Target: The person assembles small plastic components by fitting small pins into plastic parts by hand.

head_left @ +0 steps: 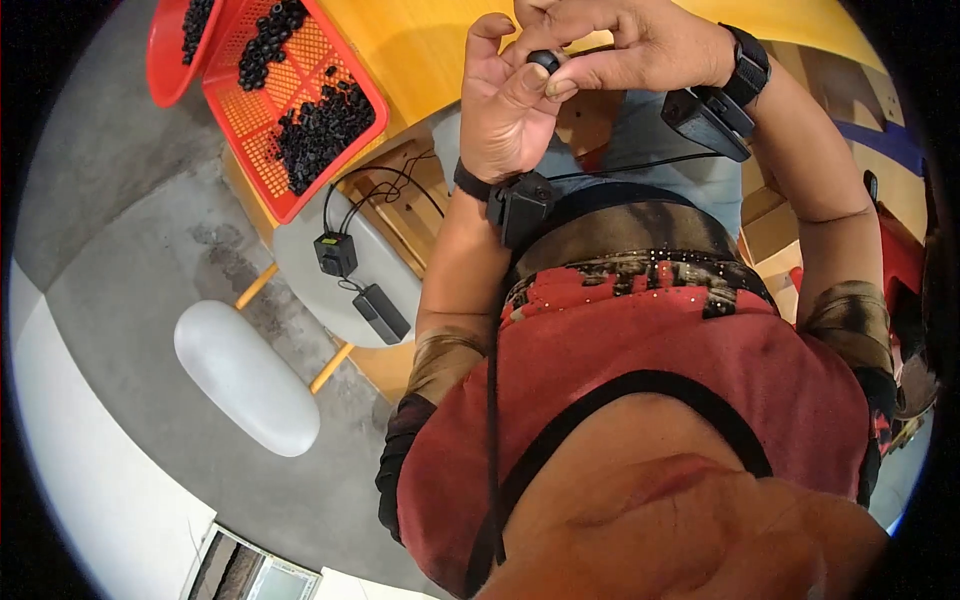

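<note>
Both hands meet in front of my body, over the edge of the yellow table. Between the fingertips of my left hand [507, 110] sits a small, rounded black part [543, 61] with a smooth, shiny face. The thumb and index finger of my right hand [640, 45] pinch the same part from the other side, so both hands are closed on it. Fingers cover most of its shape, and its exact kind cannot be made out. To the left, a red plastic basket [284, 211] carries heaps of small black parts [322, 130] and black ring-like pieces [270, 45].
A second red container [165, 70] with black parts stands beyond the basket. The yellow table [410, 60] spans the far side. A grey chair [250, 375] at my left bears a black box [335, 255], a black power pack [381, 314] and cables. Cardboard boxes [775, 235] lie at right.
</note>
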The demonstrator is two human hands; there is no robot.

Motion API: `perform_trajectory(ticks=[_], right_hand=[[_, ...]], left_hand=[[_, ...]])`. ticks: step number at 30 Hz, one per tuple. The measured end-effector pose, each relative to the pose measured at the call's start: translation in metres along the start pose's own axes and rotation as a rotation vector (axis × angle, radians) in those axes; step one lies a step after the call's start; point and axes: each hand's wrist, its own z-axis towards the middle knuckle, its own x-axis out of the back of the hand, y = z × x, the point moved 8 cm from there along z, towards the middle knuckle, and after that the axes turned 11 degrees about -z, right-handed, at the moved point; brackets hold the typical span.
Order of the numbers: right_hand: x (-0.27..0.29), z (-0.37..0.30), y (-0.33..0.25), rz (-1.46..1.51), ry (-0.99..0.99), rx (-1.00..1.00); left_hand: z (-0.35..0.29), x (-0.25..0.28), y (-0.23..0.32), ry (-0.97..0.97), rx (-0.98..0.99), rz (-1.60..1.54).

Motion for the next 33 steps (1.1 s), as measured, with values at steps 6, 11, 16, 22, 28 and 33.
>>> perform_trajectory(ticks=[6, 11, 16, 22, 28, 33], right_hand=[[-0.002, 0.014, 0.006, -0.083, -0.094, 0.090], [-0.005, 0.025, 0.001, -0.229, -0.119, 0.213], [-0.008, 0.025, 0.013, -0.210, -0.062, 0.257], [-0.011, 0.021, 0.021, -0.348, -0.032, 0.203], [-0.012, 0.042, 0.037, -0.195, -0.430, -0.322], [-0.014, 0.043, 0.045, -0.064, -0.460, -0.362]], left_hand=[[0.002, 0.023, 0.000, -0.052, -0.009, -0.024], [0.003, 0.038, 0.000, -0.022, 0.013, -0.020], [0.008, 0.039, -0.001, -0.001, 0.081, -0.121], [0.007, 0.042, -0.003, 0.096, 0.023, -0.150], [0.006, 0.043, 0.005, 0.047, -0.116, -0.134], [0.007, 0.045, 0.007, 0.120, -0.122, -0.123]])
